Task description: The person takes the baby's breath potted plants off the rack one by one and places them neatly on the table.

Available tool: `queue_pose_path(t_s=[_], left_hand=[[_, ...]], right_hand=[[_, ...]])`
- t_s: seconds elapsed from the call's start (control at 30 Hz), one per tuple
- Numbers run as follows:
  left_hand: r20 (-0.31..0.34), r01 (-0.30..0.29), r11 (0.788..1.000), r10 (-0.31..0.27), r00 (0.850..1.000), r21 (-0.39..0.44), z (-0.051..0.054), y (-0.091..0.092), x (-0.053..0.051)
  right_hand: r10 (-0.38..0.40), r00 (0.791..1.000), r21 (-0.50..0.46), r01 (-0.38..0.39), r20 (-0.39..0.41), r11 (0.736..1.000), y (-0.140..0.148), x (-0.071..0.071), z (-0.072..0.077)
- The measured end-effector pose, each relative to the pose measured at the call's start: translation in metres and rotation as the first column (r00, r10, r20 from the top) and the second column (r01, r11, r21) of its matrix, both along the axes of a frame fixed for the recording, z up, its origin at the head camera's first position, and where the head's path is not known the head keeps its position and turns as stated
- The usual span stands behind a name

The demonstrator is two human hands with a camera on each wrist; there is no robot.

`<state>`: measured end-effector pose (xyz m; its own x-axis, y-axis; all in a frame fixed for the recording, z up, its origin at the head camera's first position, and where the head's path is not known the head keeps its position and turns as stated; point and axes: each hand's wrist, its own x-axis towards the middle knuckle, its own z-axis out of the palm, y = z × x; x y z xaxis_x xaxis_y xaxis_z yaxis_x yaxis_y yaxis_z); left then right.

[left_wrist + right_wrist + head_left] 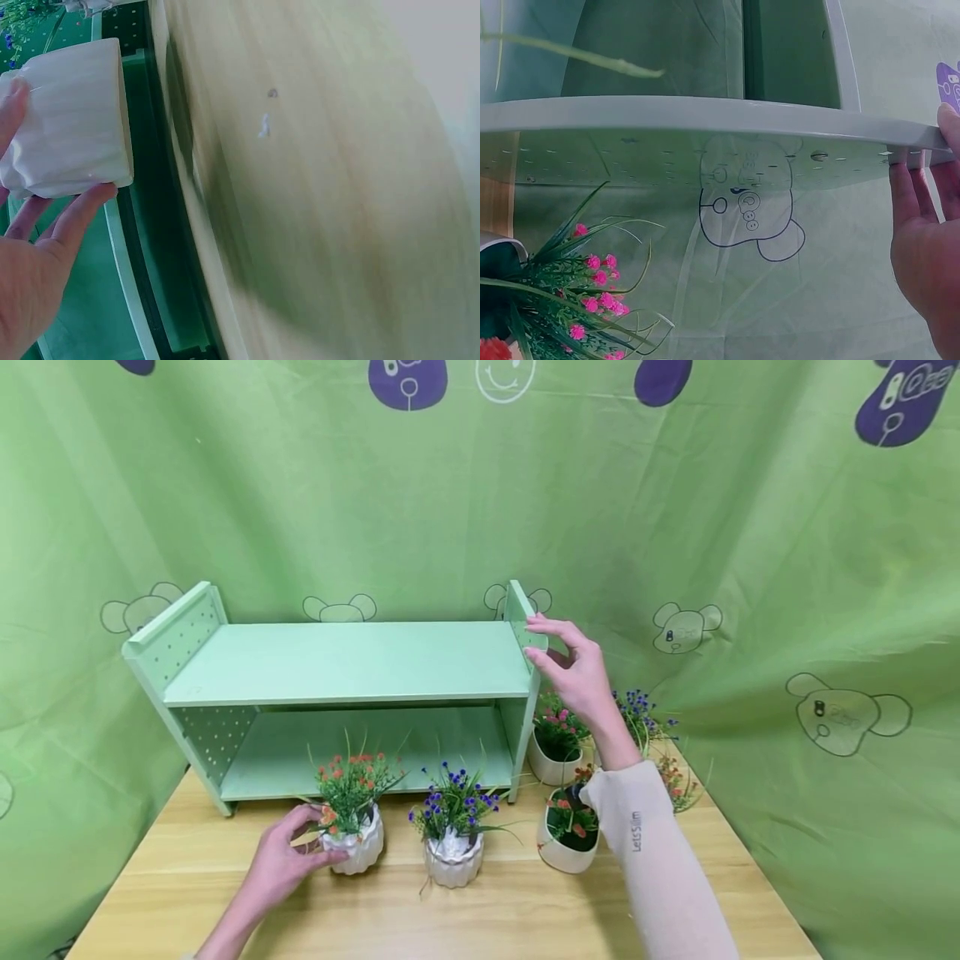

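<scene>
My left hand holds a white fluted pot with orange flowers, thumb on one side and fingers on the other. The left wrist view shows the pot from its side, with fingertips against it. Higher up on the right, my right hand pinches the top edge of the right side panel of a pale green two-tier shelf. In the right wrist view, thumb and fingers lie on opposite sides of that panel. A white pot with blue-purple flowers stands beside the orange one.
Right of the shelf stand a white pot with pink flowers and one with red-orange flowers. More blue and orange flowers show behind my right forearm. The wooden table meets a green patterned curtain.
</scene>
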<state>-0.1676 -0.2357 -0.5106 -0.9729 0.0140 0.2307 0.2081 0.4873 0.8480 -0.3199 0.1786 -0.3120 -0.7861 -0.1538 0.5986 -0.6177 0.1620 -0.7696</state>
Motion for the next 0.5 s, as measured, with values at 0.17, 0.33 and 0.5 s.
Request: queue_pose_path(t_s=[0.17, 0.33, 0.5], left_hand=[[-0.018, -0.018, 0.998, 0.017, 1.0, -0.058, -0.0028, 0.0003, -0.0014], [0.01, 0.003, 0.999, -0.003, 1.0, -0.049, -0.003, 0.0009, -0.0025], [0.064, 0.048, 0.998, -0.051, 0.997, 0.041, -0.0035, 0.0004, -0.0032]], right_hand=[[0.002, 1.0, 0.008, -0.002, -0.001, 1.0, -0.0001, -0.0012, -0.0016], [-0.003, 1.0, 0.011, 0.003, -0.003, 1.0, 0.0001, -0.0001, -0.0012], [-0.004, 1.0, 0.008, 0.004, 0.002, 1.0, 0.0007, 0.0012, 0.0002]])
